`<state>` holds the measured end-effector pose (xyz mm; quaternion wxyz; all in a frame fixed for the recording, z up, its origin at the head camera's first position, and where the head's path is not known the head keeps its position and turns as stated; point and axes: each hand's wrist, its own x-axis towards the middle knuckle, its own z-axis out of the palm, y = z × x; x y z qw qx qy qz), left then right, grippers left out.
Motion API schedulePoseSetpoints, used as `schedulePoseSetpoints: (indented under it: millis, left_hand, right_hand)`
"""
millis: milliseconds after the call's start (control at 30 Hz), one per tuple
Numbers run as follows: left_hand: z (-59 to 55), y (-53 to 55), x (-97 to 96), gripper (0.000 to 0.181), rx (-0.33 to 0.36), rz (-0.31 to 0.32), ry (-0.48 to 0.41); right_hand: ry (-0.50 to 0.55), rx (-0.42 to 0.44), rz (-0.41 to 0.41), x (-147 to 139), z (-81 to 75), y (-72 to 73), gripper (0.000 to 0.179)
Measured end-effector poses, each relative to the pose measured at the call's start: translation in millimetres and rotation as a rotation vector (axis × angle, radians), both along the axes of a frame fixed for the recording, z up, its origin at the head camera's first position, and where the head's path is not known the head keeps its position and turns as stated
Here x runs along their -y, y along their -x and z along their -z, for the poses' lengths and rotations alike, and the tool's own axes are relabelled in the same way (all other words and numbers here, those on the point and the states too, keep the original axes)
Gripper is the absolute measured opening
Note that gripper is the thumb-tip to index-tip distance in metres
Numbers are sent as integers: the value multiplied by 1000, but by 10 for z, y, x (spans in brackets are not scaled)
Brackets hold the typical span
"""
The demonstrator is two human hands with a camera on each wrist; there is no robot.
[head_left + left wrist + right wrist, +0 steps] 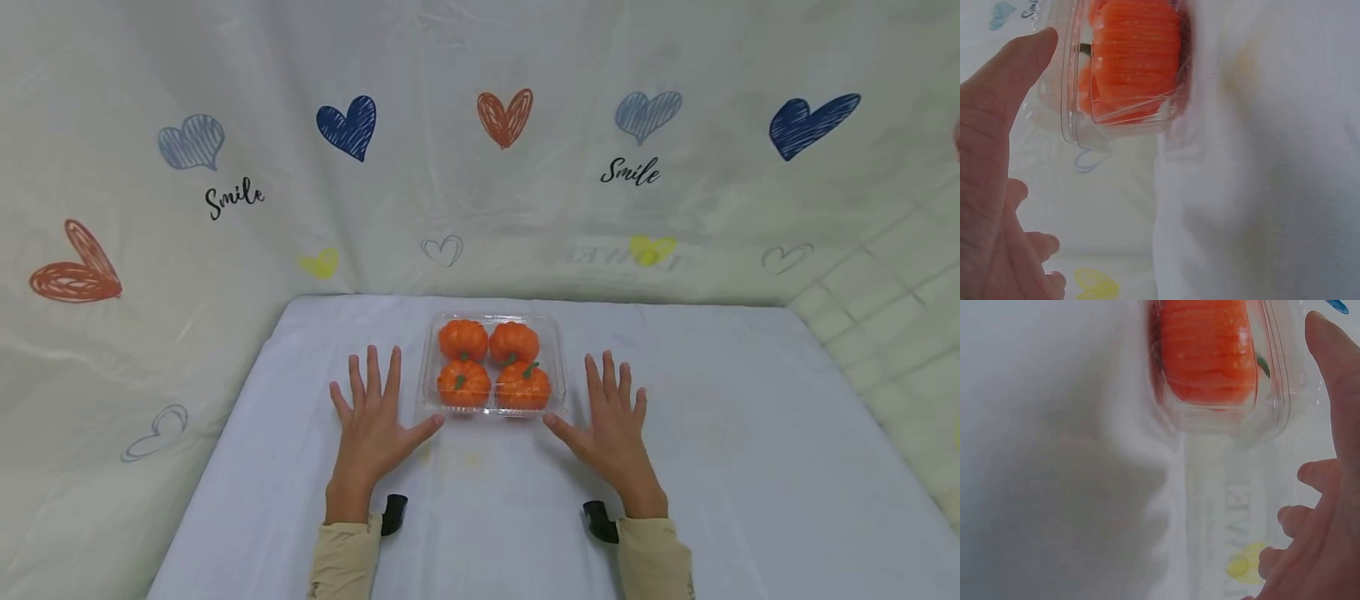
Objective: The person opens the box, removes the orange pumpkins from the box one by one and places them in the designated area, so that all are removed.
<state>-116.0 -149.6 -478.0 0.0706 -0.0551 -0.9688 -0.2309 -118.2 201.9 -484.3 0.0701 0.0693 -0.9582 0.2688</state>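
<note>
My two hands are both spread wide and hold nothing: my left hand [372, 437] has four fingers fanned and its one thumb [422, 432] stretched out, and my right hand [613, 433] mirrors it. One clear plastic box [492, 408] sits at twelve o'clock from me, at two o'clock from my left hand and ten o'clock from my right. My two thumbs reach close to its seven and five o'clock corners; whether either touches, I cannot tell. Inside I count four orange pumpkins [463, 392], two by two, at ten, two, four and eight o'clock, with four green stems [460, 382]. One white cloth [720, 425] lies beneath. I wear two tan sleeves [654, 558], one black piece [601, 522] beside each. Beyond the box hangs pale wall cloth [427, 50] with five whole hearts [505, 119] in its top row, two dark blue, two light blue, one red, and two "Smile" words [630, 172], at ten and one o'clock from the box
</note>
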Motion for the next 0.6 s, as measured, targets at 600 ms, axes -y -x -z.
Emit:
schedulePoseSetpoints:
  millis: [600]
  left_hand:
    - [136,73,-186,127,98,51,-279]
  right_hand:
    - [322,116,-121,197,93,12,111]
